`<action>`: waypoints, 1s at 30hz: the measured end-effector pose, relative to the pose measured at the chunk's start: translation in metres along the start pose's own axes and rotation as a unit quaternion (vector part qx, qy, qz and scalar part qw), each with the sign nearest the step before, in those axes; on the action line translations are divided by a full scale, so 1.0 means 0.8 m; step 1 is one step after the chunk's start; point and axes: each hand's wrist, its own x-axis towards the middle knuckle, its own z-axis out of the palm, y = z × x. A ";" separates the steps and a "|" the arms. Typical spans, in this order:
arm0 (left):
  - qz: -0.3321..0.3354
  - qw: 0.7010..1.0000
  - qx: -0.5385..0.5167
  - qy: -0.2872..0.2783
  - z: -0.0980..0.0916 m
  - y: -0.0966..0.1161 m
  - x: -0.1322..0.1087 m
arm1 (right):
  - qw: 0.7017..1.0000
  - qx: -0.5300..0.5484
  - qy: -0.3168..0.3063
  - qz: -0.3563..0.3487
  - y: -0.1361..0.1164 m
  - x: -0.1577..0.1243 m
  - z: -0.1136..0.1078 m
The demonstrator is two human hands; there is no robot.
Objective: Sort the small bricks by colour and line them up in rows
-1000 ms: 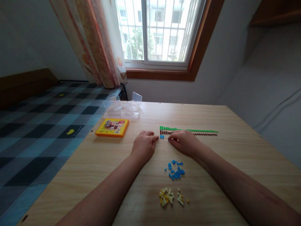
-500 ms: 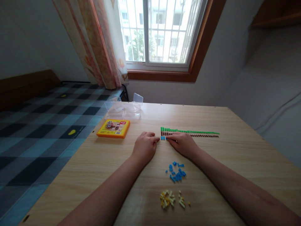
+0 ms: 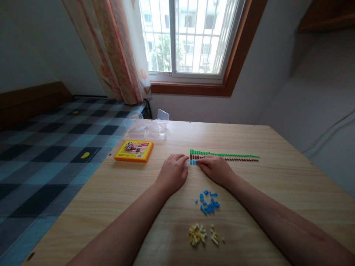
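Observation:
My left hand rests on the table at the left end of the brick rows, fingers stretched out loosely, holding nothing that I can see. From the right, my right hand reaches over the rows, its fingertips pressed together on a small blue brick. That brick stands in a short blue row. Behind this lie a long row of brown bricks and a long row of green bricks; my right hand hides part of the brown one. Nearer me is a loose pile of blue bricks.
Yellow and cream bricks lie scattered at the near side of the wooden table. Far left on it are a yellow-orange box and open clear plastic packaging. A checkered bed adjoins the left edge; a window is beyond.
My left hand has shifted slightly, its fingers straighter than before. My right fingertips stay at the blue row, where the third brick shows a little more.

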 end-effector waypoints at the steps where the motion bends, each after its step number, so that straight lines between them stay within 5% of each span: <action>1: 0.001 1.000 -0.001 0.001 0.000 0.000 0.000 | 1.000 0.002 0.002 0.001 0.000 0.000 0.000; 11: -0.013 0.999 -0.022 0.034 -0.001 0.001 0.001 | 1.000 -0.005 -0.003 0.001 0.001 0.000 0.001; 17: -0.010 0.999 -0.007 0.034 -0.006 0.005 0.001 | 0.998 0.040 0.053 0.005 0.006 -0.003 0.003; 25: 0.135 0.975 -0.133 -0.114 -0.014 0.029 -0.011 | 0.986 0.140 0.084 0.043 0.011 -0.002 0.002; 30: 0.162 0.963 -0.142 -0.160 -0.015 0.040 -0.016 | 0.980 0.141 0.112 0.087 0.015 -0.002 0.002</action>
